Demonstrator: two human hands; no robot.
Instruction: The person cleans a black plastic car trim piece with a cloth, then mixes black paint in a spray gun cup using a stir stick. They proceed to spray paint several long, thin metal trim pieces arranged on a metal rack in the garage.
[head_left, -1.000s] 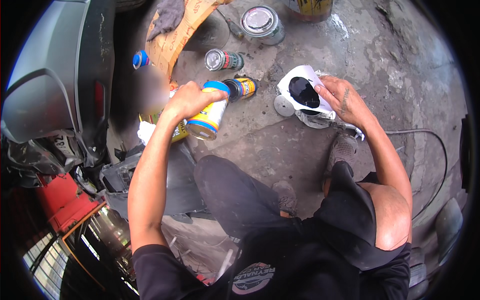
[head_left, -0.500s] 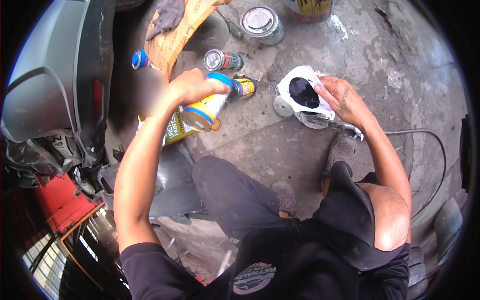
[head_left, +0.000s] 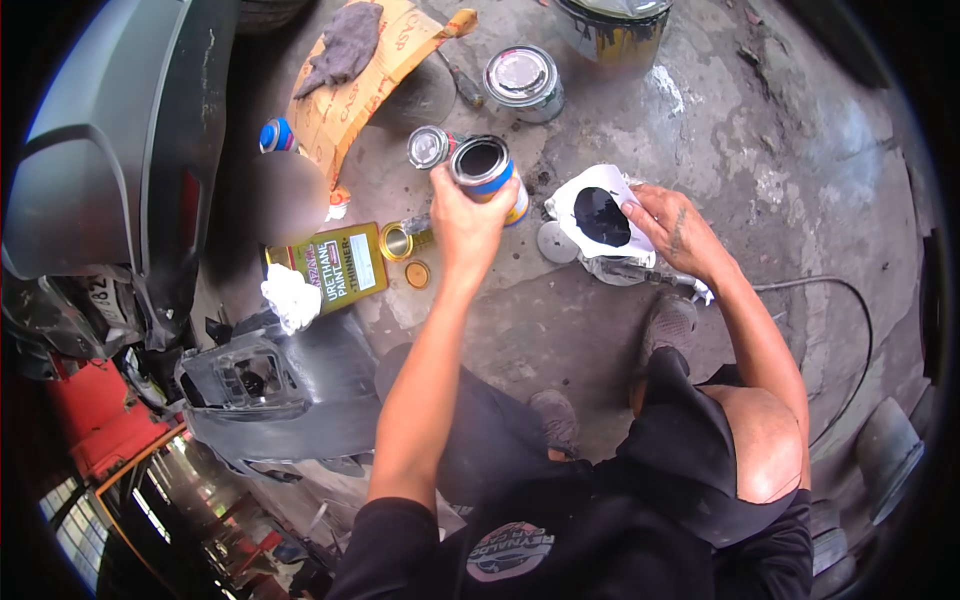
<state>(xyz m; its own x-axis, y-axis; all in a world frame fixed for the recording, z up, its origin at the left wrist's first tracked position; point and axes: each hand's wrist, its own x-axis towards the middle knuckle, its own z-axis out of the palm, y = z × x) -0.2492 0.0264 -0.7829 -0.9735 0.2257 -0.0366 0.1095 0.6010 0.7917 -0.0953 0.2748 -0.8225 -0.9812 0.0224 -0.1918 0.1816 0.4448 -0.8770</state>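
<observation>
We hold an open can in one hand and a paper funnel in the other, crouched over a stained concrete floor.

Our left hand [head_left: 465, 222] reaches forward with the arm nearly straight, fingers wrapped around the open can [head_left: 487, 172], lifted and tilted above the floor. Our right hand [head_left: 672, 228] bends in from the side, fingers pinching the rim of the white paper funnel [head_left: 598, 212], dark inside. Just beside the can lies a small tin [head_left: 430, 146]; a flat green tin [head_left: 341, 265] with its cap [head_left: 417, 274] off and a white rag [head_left: 292, 297] sit to the left; a closed paint can [head_left: 521, 78] stands farther ahead.
</observation>
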